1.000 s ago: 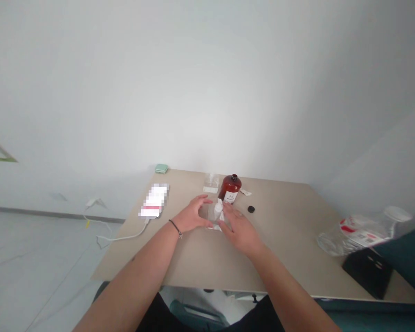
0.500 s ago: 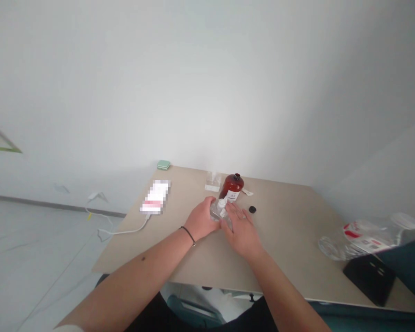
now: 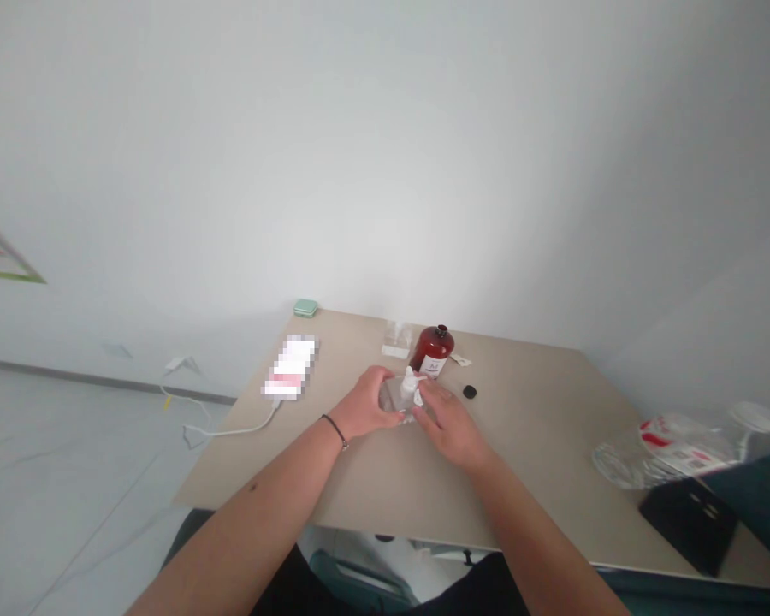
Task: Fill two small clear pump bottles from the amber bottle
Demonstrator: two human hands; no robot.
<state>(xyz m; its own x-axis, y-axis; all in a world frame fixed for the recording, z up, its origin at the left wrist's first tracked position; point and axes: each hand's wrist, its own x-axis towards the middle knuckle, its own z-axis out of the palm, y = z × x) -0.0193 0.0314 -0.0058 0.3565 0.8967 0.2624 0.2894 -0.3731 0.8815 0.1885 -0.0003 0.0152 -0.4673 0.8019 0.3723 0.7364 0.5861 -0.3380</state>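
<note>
Fingers of left hand and right hand clamped together on clear container, white cap up, mid-table. Slick sides could slip under loose grip, knocking brown bottle just behind.

A clear, colourless bottle sits just below the centre of the frame, its see-through body tilted and partly hidden between the curled left hand and the right hand, both touching it. A narrow white pointed nozzle sticks up near its middle, tilted slightly. Beside the nozzle shows a small white patch, too hidden to tell what it is.
</note>
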